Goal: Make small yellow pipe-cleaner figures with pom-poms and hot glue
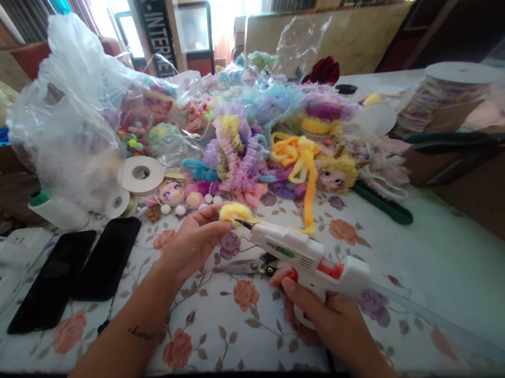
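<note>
My right hand [323,318] is wrapped round the handle of a white hot glue gun [291,250], with a finger at its red trigger. The gun's dark nozzle points up and left, right at a small fuzzy yellow loop [236,212]. Pinched between the fingertips of my left hand [198,239] is that yellow fuzzy piece. A thin yellow strand seems to run from it behind the gun toward an orange-yellow ribbon [308,199]. Below the nozzle, scissors [241,269] lie on the flowered tablecloth [219,341], partly hidden by the gun.
Two black phones [54,281] lie at left beside a white power strip [26,244]. A ribbon roll [142,174] and white thread spool [61,209] stand behind them. A heap of colourful trims [239,140] and plastic bags [72,109] fills the back. A cardboard box [497,195] stands right.
</note>
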`<state>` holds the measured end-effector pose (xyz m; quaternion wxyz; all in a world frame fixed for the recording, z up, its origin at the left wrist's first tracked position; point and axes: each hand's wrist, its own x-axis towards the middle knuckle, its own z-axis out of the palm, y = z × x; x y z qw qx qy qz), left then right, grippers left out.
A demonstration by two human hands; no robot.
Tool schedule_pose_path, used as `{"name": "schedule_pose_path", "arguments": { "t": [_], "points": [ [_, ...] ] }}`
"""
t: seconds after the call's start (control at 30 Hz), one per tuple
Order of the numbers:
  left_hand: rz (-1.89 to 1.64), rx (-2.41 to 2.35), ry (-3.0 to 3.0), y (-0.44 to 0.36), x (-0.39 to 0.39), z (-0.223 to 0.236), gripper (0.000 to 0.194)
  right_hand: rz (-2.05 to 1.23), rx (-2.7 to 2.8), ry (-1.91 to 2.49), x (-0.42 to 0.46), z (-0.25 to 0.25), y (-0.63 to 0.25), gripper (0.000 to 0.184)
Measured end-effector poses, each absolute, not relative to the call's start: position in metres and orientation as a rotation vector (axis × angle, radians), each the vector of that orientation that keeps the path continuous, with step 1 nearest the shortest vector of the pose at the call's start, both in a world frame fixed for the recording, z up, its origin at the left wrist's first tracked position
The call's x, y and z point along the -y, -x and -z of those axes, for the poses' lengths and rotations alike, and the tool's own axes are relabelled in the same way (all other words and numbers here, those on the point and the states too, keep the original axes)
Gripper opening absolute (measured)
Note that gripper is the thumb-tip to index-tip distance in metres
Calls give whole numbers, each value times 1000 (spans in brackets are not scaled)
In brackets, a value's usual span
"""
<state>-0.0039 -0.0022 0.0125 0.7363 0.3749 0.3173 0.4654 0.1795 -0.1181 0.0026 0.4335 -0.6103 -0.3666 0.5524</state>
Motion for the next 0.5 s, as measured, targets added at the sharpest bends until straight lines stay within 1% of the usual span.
{"name": "schedule_pose_path", "arguments": {
  "t": [0.17,0.3,0.4,0.5],
  "points": [
    [-1066,-667,-792,5,0,-12,24,-1379,875,1510,118,-5,-178,44],
    [-1179,-661,-740,6,-2,-14,32,-1347,866,1456,120,-8,-185,45],
    [-1177,-692,-693,5,-1,-17,30,-1064,901,1480,121,-9,-213,39],
    [-1142,-723,-670,5,1,-17,25,-735,858,1594,120,-9,-267,37]
  ]
}}
